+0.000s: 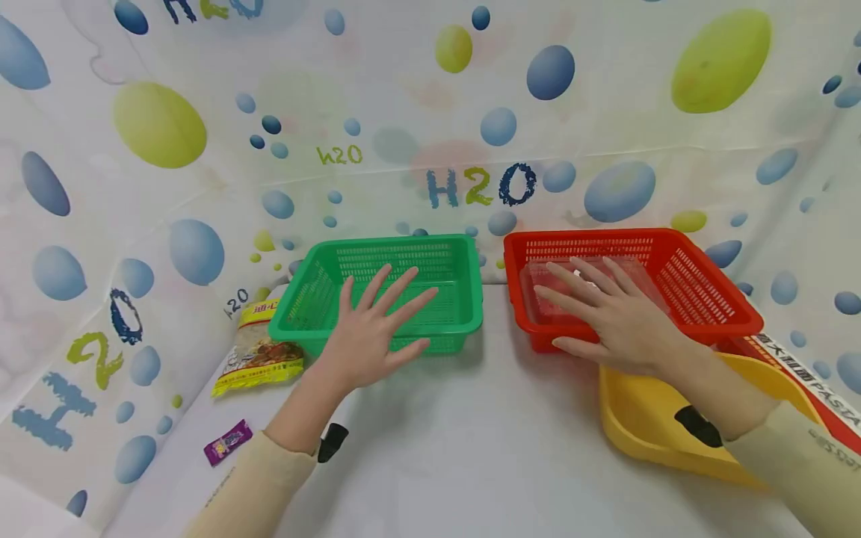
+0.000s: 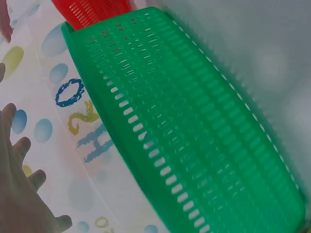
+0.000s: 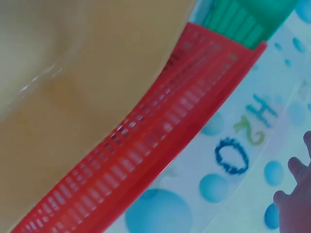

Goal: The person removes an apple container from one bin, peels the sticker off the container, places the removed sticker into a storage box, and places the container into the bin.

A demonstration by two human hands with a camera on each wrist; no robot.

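My left hand point(image 1: 372, 336) is held up with its fingers spread, in front of the green basket point(image 1: 377, 340) in the head view. It holds nothing. My right hand point(image 1: 615, 317) is likewise spread and holds nothing, in front of the red basket point(image 1: 699, 273). Inside the red basket lies a clear plastic package point(image 1: 646, 280), partly hidden by the hand. Below my right forearm stands a yellow bin point(image 1: 646, 418). The left wrist view shows the green basket's slotted wall point(image 2: 160, 121) beside my left fingers point(image 2: 36, 179).
A yellow food packet point(image 1: 262, 351) leans at the green basket's left side. Nearer lies a small purple packet point(image 1: 228, 442). A red box marked PASTA point(image 1: 827, 403) is partly hidden behind the yellow bin. A white cloth point(image 1: 377, 90) with printed ovals hangs behind.
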